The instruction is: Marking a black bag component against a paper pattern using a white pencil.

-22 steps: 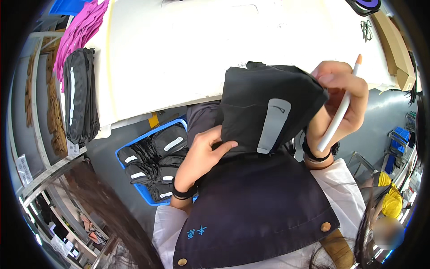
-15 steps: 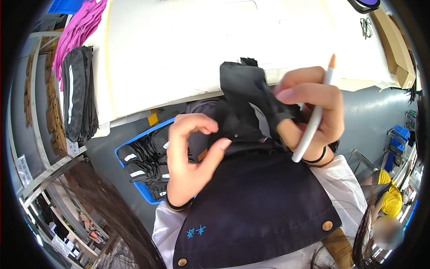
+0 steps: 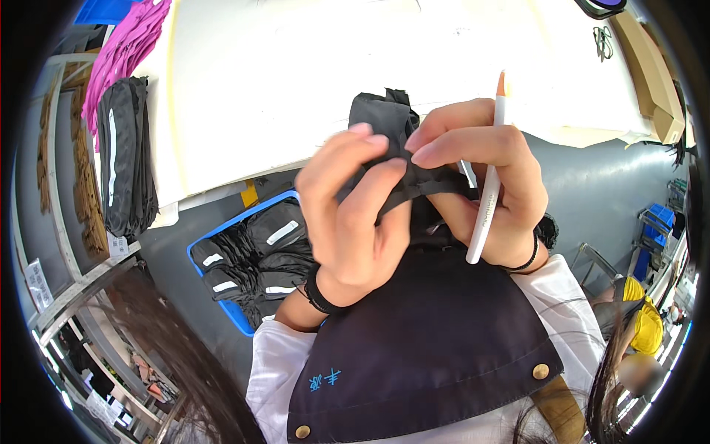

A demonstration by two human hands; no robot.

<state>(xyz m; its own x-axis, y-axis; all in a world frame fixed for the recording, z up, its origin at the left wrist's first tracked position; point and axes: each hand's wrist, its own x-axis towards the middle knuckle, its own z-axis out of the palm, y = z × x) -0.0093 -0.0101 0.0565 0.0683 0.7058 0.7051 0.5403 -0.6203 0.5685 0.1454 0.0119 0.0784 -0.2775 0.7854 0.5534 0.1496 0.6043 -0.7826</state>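
Pink cloth pile [image 3: 122, 59]: at the left edge of the white table [image 3: 296, 74]. Black cloth bundle [image 3: 133, 166], with pale strip: same table edge, nearer the front; a knock could tip it off. Blue crate [image 3: 240, 322], holding black folded pieces [image 3: 255, 255]: below the table's front edge, at left; a dropped piece could mix in. Left hand [image 3: 356, 218]: before the table's front edge, fingers curled toward the fabric; whether they grip it cannot be told. Black fabric piece [image 3: 379, 115]: between the hands, upper end across the table's front edge, bunched; a loosened pinch could let the folds slip. Right hand [image 3: 499, 170]: before the same edge, thumb and forefinger closed at the fabric, also gripping a white pencil [image 3: 484, 214]; orange tip up, though a wrist turn could leave a stray mark. Scissors [image 3: 603, 44]: on the table, at right.
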